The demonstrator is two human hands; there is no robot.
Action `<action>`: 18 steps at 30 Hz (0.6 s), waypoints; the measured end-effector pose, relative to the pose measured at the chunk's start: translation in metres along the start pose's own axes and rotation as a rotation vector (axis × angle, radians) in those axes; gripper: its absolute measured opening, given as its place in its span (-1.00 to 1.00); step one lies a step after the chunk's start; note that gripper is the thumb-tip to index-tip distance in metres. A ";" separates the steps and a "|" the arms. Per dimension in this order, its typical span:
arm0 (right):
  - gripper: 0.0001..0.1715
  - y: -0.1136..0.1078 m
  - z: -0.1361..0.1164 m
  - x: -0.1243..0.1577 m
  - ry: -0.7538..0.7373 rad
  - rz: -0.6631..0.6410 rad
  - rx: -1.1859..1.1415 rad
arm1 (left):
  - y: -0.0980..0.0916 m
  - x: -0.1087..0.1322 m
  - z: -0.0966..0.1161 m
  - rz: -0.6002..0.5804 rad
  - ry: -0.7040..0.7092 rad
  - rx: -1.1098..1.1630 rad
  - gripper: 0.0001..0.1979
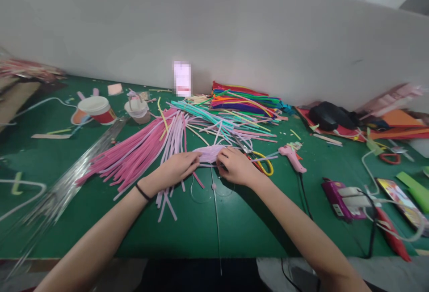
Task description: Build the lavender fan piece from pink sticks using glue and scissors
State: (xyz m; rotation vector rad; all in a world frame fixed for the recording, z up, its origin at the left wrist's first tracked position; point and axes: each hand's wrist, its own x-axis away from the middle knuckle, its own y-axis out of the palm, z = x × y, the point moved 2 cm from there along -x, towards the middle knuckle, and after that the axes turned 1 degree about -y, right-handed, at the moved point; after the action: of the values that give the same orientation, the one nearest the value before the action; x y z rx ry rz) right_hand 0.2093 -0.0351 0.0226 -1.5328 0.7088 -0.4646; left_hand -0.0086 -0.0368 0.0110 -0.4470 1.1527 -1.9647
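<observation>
Lilac, ribbed, fuzzy piece [210, 154] between left hand [176, 170] and right hand [236, 167]

Under both hands spreads a green bench [248, 234]; left of the left hand fans a bundle of deep-pink fuzzy stems [130, 152]. Just right of the right hand lie yellow-handled metal scissors [247, 150], and farther right a pink plastic glue gun [294, 158]. The left hand pinches the piece's left end, the right hand its right end

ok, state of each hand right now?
Left hand: closed, holding the left end of the lilac fuzzy piece.
Right hand: closed, holding its right end.
</observation>
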 end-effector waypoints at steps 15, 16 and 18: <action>-0.75 -0.008 -0.008 -0.008 -0.093 -0.024 0.036 | -0.016 0.003 -0.015 0.226 -0.083 0.215 -0.81; -0.75 -0.008 -0.009 -0.007 -0.088 -0.012 0.043 | -0.016 0.003 -0.017 0.229 -0.095 0.230 -0.81; -0.77 -0.006 -0.010 -0.007 -0.067 -0.019 0.063 | -0.015 0.002 -0.019 0.213 -0.121 0.269 -0.81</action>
State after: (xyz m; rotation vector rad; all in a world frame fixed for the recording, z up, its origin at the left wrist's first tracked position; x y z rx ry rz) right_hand 0.1980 -0.0377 0.0305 -1.4908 0.6223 -0.4436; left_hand -0.0290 -0.0241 0.0139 -0.2844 0.8096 -1.8452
